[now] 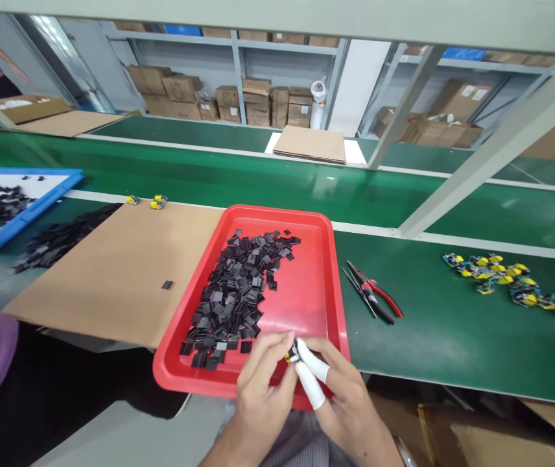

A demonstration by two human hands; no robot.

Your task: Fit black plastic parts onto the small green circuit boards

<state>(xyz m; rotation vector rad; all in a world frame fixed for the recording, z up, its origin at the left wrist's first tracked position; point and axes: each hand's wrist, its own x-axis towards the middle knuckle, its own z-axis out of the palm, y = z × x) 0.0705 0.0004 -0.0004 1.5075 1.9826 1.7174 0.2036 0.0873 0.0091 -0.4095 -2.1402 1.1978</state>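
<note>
My left hand (265, 383) and my right hand (333, 386) meet over the near edge of a red tray (307, 311). Between their fingertips they pinch a small part with yellow and black on it (293, 354), mostly covered by the fingers. White finger cots (312, 376) sleeve two digits of my right hand. Inside the tray, a heap of small black rectangular pieces (238, 285) fills the left side. One more black piece (167, 285) lies on the cardboard sheet (126, 272) left of the tray.
Pliers with red-and-black handles (379, 298) and tweezers (359, 290) lie right of the tray. Farther right sit several yellow-topped components (506, 275); a few more (158, 202) rest on the cardboard. A blue-rimmed tray (39, 211) of black pieces stands at left. A metal post (482, 143) slants across the right.
</note>
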